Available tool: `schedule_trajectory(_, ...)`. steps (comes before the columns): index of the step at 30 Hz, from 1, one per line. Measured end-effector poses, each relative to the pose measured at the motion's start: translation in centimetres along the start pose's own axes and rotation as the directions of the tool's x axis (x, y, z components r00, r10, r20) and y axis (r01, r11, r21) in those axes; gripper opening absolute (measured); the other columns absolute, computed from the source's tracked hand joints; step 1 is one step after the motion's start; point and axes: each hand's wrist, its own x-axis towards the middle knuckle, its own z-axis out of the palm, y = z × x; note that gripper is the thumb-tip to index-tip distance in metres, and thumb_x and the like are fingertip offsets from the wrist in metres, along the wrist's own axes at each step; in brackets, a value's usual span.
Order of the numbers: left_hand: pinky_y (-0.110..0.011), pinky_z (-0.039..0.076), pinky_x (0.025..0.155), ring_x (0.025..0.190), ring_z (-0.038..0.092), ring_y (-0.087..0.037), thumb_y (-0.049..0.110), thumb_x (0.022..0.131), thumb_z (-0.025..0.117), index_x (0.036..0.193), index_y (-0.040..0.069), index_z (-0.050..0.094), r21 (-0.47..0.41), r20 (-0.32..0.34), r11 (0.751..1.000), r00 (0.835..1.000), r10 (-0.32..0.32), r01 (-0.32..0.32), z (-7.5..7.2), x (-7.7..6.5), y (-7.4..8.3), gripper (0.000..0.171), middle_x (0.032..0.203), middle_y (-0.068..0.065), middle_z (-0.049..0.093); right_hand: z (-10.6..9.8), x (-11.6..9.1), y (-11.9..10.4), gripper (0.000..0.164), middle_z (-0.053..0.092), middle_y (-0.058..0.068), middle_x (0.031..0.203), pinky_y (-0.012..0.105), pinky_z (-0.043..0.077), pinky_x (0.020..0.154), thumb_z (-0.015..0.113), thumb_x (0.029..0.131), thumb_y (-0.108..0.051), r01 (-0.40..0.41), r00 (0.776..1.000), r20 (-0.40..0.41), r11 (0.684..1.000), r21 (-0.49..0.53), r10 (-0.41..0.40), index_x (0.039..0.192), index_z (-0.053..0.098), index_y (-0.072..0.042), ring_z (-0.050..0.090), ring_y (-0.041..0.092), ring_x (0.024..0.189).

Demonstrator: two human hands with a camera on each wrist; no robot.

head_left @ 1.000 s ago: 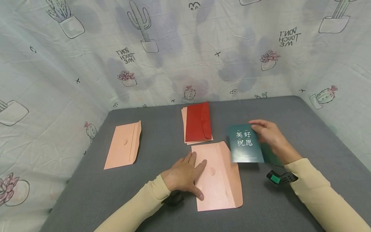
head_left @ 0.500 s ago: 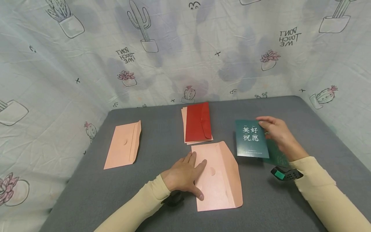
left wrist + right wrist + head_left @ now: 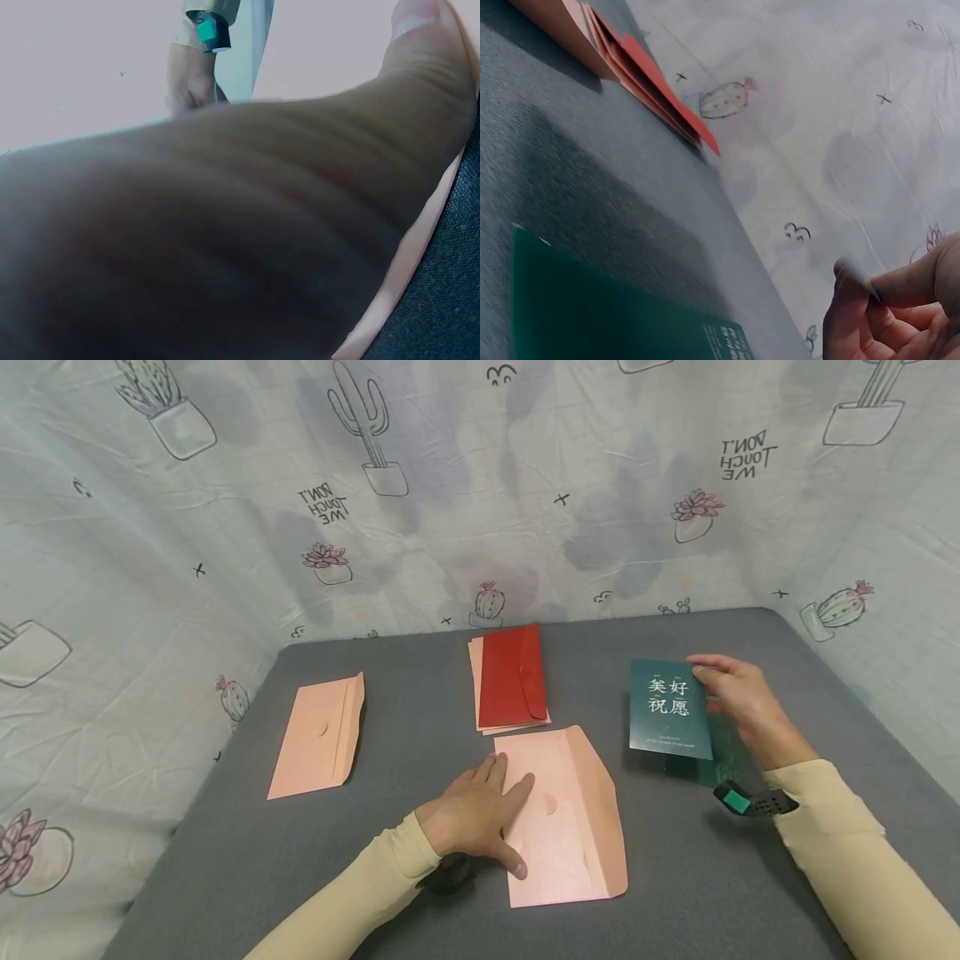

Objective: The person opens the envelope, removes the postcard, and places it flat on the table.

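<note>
My left hand (image 3: 476, 810) rests with spread fingers on the left part of a pink envelope (image 3: 555, 827), whose flap lies open to the right. In the left wrist view, the thumb (image 3: 427, 52) lies over the envelope's pale surface. On the right, my right hand (image 3: 738, 697) pinches the upper right corner of a dark green greeting card (image 3: 670, 718) with white Chinese characters, thumb on the front. Behind and below that card lies another green card (image 3: 723, 747), partly hidden. The right wrist view shows green card (image 3: 592, 307) at its lower left.
A red envelope (image 3: 512, 681) lies on pink ones at the back middle. Another pink envelope (image 3: 315, 735) with a raised flap lies on the left. The grey table (image 3: 420, 693) ends at a cactus-print curtain (image 3: 450, 502) behind and at both sides.
My right hand has moved right and slightly away from me with the green greeting card, which now stands clear of the envelope's flap. The left hand has stayed in place.
</note>
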Motion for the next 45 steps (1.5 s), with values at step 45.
schedule_trajectory(45,-0.050,0.032,0.122,0.156,0.023,-0.039,0.075,0.067,0.079,0.161,0.022,0.029,-0.014,0.005,1.000,1.000,-0.005,0.005,0.0,0.0,0.0,0.119,0.167,-0.023,0.021,-2.8,1.2,3.6,0.051,0.053,-0.024,0.074,0.027,0.049,0.056,0.038,0.109,-0.024,-0.126,0.986,-0.130,0.984,-0.125,0.109,0.150,0.041,0.005,0.054,0.001,0.065)
